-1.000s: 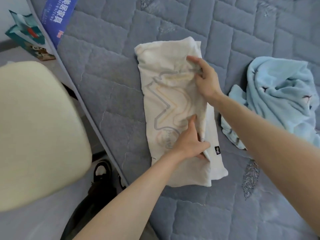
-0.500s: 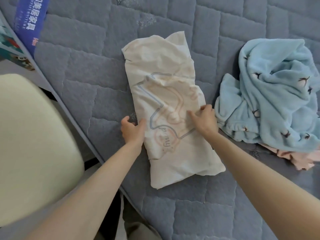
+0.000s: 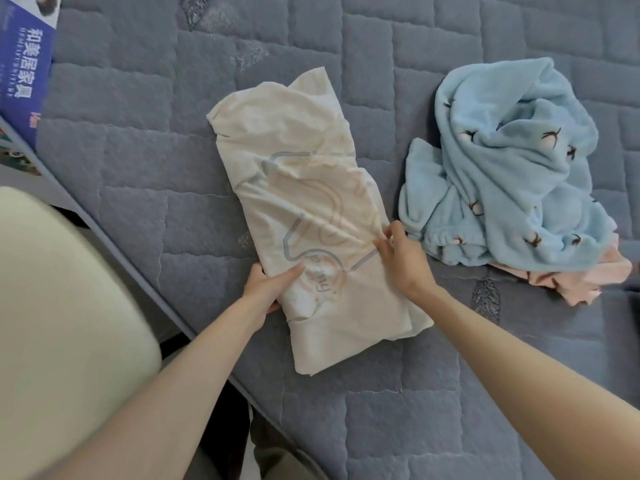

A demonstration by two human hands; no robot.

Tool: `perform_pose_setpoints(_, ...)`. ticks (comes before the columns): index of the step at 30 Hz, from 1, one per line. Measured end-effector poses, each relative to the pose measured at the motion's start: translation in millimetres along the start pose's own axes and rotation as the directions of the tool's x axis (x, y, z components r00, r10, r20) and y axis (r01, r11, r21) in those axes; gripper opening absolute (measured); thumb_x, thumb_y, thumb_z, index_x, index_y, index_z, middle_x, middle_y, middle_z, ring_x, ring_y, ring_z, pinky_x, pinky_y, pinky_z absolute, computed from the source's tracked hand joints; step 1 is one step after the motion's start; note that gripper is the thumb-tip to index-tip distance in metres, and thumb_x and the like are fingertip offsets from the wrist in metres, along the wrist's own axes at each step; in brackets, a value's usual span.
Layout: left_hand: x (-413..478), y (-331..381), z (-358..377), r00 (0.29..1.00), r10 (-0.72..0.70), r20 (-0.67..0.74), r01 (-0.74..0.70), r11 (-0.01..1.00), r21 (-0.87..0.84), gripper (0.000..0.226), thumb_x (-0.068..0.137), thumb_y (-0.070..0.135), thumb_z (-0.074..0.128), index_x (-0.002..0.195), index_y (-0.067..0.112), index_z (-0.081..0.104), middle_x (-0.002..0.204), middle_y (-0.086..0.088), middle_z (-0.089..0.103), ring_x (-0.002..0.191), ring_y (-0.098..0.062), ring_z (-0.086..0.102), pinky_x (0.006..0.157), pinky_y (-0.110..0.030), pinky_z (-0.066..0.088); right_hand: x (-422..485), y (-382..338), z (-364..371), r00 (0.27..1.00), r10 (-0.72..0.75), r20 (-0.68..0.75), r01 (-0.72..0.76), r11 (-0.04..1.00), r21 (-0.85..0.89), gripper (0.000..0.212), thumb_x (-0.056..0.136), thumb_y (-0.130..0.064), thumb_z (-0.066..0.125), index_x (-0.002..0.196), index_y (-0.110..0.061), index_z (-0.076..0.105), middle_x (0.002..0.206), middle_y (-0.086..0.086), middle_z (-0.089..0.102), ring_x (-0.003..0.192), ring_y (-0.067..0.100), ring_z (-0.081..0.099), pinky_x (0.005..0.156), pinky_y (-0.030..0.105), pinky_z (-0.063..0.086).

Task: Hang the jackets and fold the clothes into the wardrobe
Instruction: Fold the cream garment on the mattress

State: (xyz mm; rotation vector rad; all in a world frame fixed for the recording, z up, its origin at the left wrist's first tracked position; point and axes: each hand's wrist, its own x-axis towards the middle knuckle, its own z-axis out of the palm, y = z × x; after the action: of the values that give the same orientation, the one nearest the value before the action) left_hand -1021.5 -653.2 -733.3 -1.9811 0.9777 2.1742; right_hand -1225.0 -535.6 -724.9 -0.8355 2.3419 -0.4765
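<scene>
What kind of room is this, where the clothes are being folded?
Probably a bedroom. The work surface is a quilted grey-blue mattress, with a cream top held at its edges by the left hand and right hand, and a rumpled light blue fleece garment beside it.

Folded shirt [image 3: 304,216] on the mattress [image 3: 138,202], crumpled fleece garment [image 3: 509,174] just to its right.

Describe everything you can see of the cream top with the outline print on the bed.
The cream top, soft wrinkled fabric with a grey-and-peach outline print and a hem band at its near end, is folded into a long strip lying slanted on the grey quilted mattress. The left hand grips its left edge, thumb on top; the right hand pinches its right edge.
</scene>
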Motion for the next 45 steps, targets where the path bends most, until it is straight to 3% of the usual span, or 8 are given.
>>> perform_pose_setpoints(6,-12,-39,11,0.995,-0.013,0.096,0.003,0.995,0.104,0.058,0.078,0.017,0.078,0.121,0.028,0.043,0.118,0.003,0.06,0.101,-0.016,0.058,0.068,-0.031,0.053,-11,14,-4,0.996,0.064,0.054,-0.057,0.991,-0.117,0.022,0.099,-0.03,0.047,0.111,-0.012,0.043,0.094,0.006,0.057,0.086,0.029,0.056,0.066,0.039,0.043)
perform_pose_setpoints(13,-10,-28,4,0.999,-0.022,0.031,0.012,0.951,0.308,0.054,0.079,0.021,0.077,0.121,0.015,0.044,0.122,-0.006,0.057,0.11,-0.026,0.057,0.083,-0.043,0.054,-17,12,-10,0.986,0.096,0.134,-0.075,0.985,-0.154,0.02,0.096,-0.022,0.052,0.111,-0.009,0.049,0.095,0.01,0.062,0.092,0.033,0.058,0.07,0.04,0.046)
perform_pose_setpoints(19,16,41,-13,0.985,0.123,-0.121,-0.109,0.987,0.117,0.028,0.081,0.027,0.075,0.102,0.012,0.063,0.114,-0.007,0.065,0.104,-0.021,0.06,0.079,-0.03,0.043,2,-12,-4,0.989,0.022,-0.149,-0.038,0.994,-0.104,0.031,0.088,-0.008,0.053,0.119,-0.009,0.047,0.121,0.008,0.045,0.113,0.027,0.044,0.087,0.036,0.041)
perform_pose_setpoints(23,38,82,-21,0.99,0.115,-0.084,-0.118,0.993,-0.027,0.04,0.084,0.027,0.072,0.118,0.009,0.06,0.12,-0.007,0.063,0.111,-0.02,0.057,0.091,-0.031,0.044,47,-45,-7,0.995,-0.009,-0.095,0.008,1.0,-0.011,0.048,0.092,-0.022,0.055,0.136,-0.007,0.04,0.137,0.009,0.042,0.128,0.025,0.037,0.106,0.032,0.03)
perform_pose_setpoints(27,63,106,-23,0.98,0.169,-0.106,-0.182,0.975,-0.125,0.046,0.085,0.025,0.072,0.122,0.005,0.056,0.122,-0.008,0.062,0.11,-0.019,0.059,0.088,-0.03,0.049,103,-71,-8,0.98,0.199,-0.009,-0.197,0.974,0.11,0.07,0.09,-0.047,0.055,0.146,-0.011,0.032,0.145,0.01,0.04,0.135,0.032,0.031,0.111,0.044,0.028)
perform_pose_setpoints(34,84,126,-25,0.988,0.142,-0.056,-0.151,0.97,-0.19,0.025,0.091,0.038,0.062,0.108,0.02,0.057,0.114,-0.001,0.063,0.103,-0.015,0.059,0.077,-0.026,0.049,140,-83,5,0.958,0.259,0.124,-0.285,0.904,0.318,0.032,0.085,-0.045,0.064,0.102,-0.018,0.064,0.096,-0.001,0.065,0.082,0.014,0.061,0.064,0.027,0.048)
perform_pose_setpoints(39,78,128,-31,0.969,0.243,-0.031,-0.244,0.945,-0.217,0.025,0.096,0.031,0.055,0.121,0.026,0.055,0.118,0.002,0.062,0.106,-0.015,0.058,0.084,-0.028,0.049,126,-87,-4,0.965,0.242,0.097,-0.257,0.82,0.512,0.008,0.087,-0.035,0.064,0.09,-0.029,0.059,0.085,-0.011,0.063,0.075,0.005,0.058,0.053,0.019,0.044)
perform_pose_setpoints(45,27,144,-52,0.931,0.354,-0.092,-0.365,0.897,-0.25,0.004,0.092,0.019,0.061,0.089,0.022,0.063,0.09,0.004,0.067,0.085,-0.012,0.063,0.07,-0.025,0.052,89,-124,-46,0.975,0.22,0.026,-0.189,0.764,0.617,0.003,0.08,-0.029,0.066,0.081,-0.026,0.064,0.079,-0.01,0.063,0.073,0.007,0.055,0.056,0.02,0.04)
